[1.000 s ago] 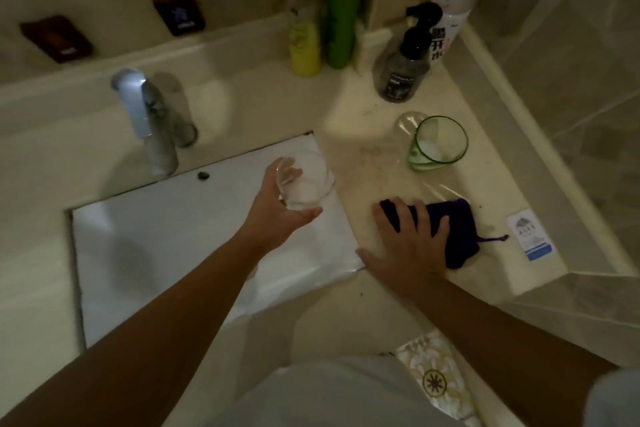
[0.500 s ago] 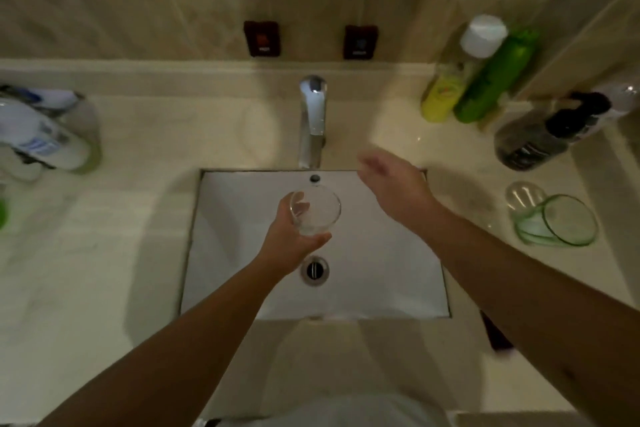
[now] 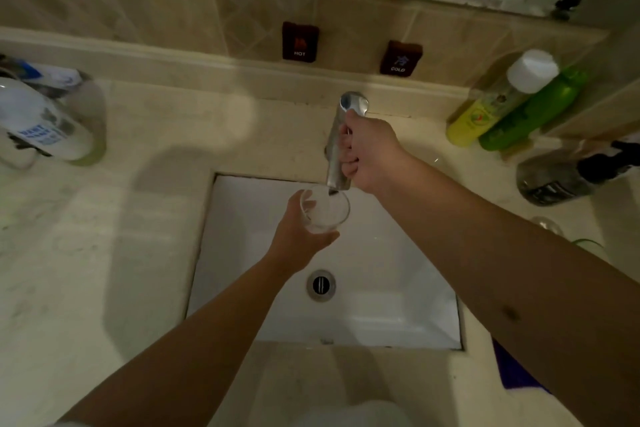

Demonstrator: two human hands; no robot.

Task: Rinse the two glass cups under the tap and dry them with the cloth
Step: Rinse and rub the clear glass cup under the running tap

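My left hand point(image 3: 298, 239) holds a clear glass cup point(image 3: 327, 210) upright over the white sink point(image 3: 433, 322), right under the spout of the chrome tap point(image 3: 341, 135). My right hand point(image 3: 369, 152) is wrapped around the tap's body. Whether water runs I cannot tell. The second glass cup point(image 3: 547, 225), green-rimmed, lies on the counter at the right, mostly hidden behind my right forearm. A corner of the dark blue cloth point(image 3: 512, 374) shows on the counter at the lower right, under that arm.
Yellow point(image 3: 485, 111) and green point(image 3: 533, 111) bottles and a dark pump bottle point(image 3: 568, 173) stand at the back right. A white bottle point(image 3: 38, 128) lies at the left. HOT point(image 3: 300, 42) and COLD point(image 3: 400, 57) tags sit on the ledge behind the tap. The drain point(image 3: 321, 284) is mid-sink.
My right hand left the cloth, crossed the sink and closed on the tap. My left hand carried the cup from the sink's right edge to under the spout.
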